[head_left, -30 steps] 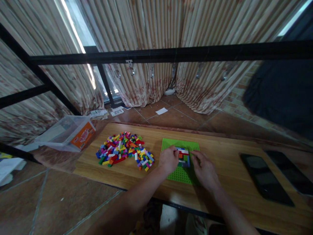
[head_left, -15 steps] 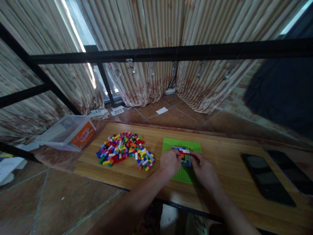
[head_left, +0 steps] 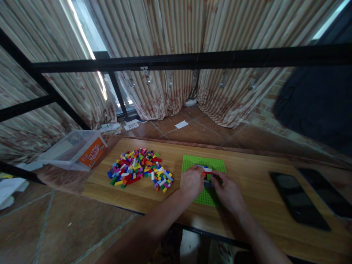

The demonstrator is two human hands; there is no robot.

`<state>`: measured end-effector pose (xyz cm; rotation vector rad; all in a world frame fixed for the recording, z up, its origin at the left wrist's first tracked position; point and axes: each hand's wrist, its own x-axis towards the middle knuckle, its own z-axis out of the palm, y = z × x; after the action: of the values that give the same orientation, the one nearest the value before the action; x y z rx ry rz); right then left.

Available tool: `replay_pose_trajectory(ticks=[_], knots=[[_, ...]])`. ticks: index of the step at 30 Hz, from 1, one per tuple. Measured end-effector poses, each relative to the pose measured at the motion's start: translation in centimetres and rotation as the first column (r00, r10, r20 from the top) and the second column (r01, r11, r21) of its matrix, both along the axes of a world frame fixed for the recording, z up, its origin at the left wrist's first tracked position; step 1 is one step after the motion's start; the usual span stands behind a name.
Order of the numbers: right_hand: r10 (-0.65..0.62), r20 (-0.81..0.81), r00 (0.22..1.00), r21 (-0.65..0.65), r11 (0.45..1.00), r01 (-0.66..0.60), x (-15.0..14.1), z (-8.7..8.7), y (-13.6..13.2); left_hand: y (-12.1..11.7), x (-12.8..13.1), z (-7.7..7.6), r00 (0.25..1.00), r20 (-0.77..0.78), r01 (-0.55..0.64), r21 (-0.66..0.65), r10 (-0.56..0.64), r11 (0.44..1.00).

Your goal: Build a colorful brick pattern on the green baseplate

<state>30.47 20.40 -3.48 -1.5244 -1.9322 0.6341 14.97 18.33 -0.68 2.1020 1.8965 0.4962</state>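
Note:
My left hand (head_left: 191,180), fingers curled, grips the left side of a small flat build of toy bricks (head_left: 207,171). The red, white, blue and grey pieces of this build show between my hands. On its right side, the thumb and fingers of my right hand (head_left: 227,189) are closed on the edge. Under both hands lies a green studded baseplate (head_left: 202,160). I cannot tell whether the build is pressed onto the plate or raised off it. My fingers hide much of it.
Left of the plate, a heap of loose coloured bricks (head_left: 137,167) spreads over the wooden table (head_left: 244,165). A clear plastic bin (head_left: 68,150) with an orange label stands beyond the table's left end. Two dark phone-like slabs, one nearer (head_left: 298,201) and one farther (head_left: 327,192), lie at the right.
My right hand has moved left from beside the build and closed on its right edge. The left hand now covers more of it. The loose bricks have stayed put.

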Motion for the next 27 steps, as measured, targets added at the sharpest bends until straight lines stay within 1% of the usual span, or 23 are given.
replay_pose_trajectory(ticks=[3, 8, 12, 15, 18, 22, 24, 27], knots=[[0.000, -0.001, 1.000, -0.004, 1.000, 0.000, 0.0, 0.0, 0.0, 0.1, 0.0, -0.1, 0.999, -0.019, 0.027, 0.007, -0.027, 1.000], [0.004, -0.004, 1.000, 0.018, 1.000, -0.004, 0.0, -0.1, 0.1, 0.2, 0.1, -0.1, 0.999, 0.023, 0.030, -0.034, -0.029, 0.999], [0.007, -0.006, 1.000, 0.021, 1.000, -0.006, 0.0, -0.1, 0.0, 0.5, 0.2, -0.1, 0.999, 0.032, 0.045, -0.017, -0.044, 0.999], [0.004, 0.002, 1.000, 0.009, 1.000, -0.004, 0.0, 0.1, -0.1, 0.6, 0.3, -0.2, 0.998, 0.057, 0.041, -0.010, -0.040, 0.999], [-0.011, 0.006, 1.000, -0.001, 1.000, 0.011, 0.0, 0.2, -0.1, 0.7, 0.3, -0.2, 0.994, 0.106, 0.011, -0.021, -0.008, 1.000], [-0.059, -0.072, 0.996, -0.032, 0.998, 0.056, -0.3, -0.3, 0.4, 0.8, 0.3, -0.3, 0.989, 0.145, -0.011, -0.043, 0.017, 0.999], [-0.098, -0.109, 0.989, -0.053, 0.994, 0.092, -0.5, -0.7, 0.9, 0.8, 0.2, -0.5, 0.987, 0.162, -0.002, -0.038, 0.008, 0.999], [-0.152, -0.115, 0.982, -0.064, 0.987, 0.145, -0.9, -1.3, 1.6, 0.8, 0.1, -0.9, 0.985, 0.170, 0.011, -0.015, -0.009, 1.000]])
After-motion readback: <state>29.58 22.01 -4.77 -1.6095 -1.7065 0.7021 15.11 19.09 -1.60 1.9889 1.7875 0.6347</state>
